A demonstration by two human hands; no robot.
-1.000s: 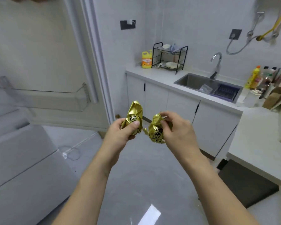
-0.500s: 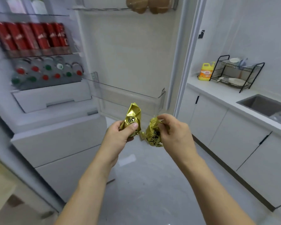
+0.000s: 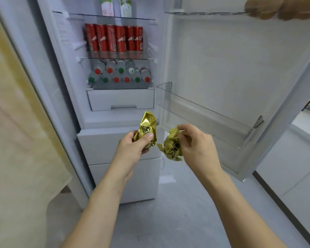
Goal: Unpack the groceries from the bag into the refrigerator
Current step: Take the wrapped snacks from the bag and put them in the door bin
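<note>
Setting: open refrigerator (image 3: pixel 118 104), red cans and bottles shelved inside.
Left hand (image 3: pixel 134 147): pinching a gold foil packet (image 3: pixel 148 127) below the drawer.
Right hand (image 3: pixel 195 147): gripping a second gold packet (image 3: pixel 172 147) beside the empty door bin (image 3: pixel 204 115).
Handling: likely light, crinkly, slippery; hold around the middle.

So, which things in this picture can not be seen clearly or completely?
- Brown items in the top door shelf, head view: cut by the frame's upper edge, blurred.
- Gold packets' print: creased, too small to read.
- Two cartons on the top shelf: tops cut off.
- Bottles: only the caps show, the shelf rail hides the rest.
- The grocery bag: out of frame.
</note>
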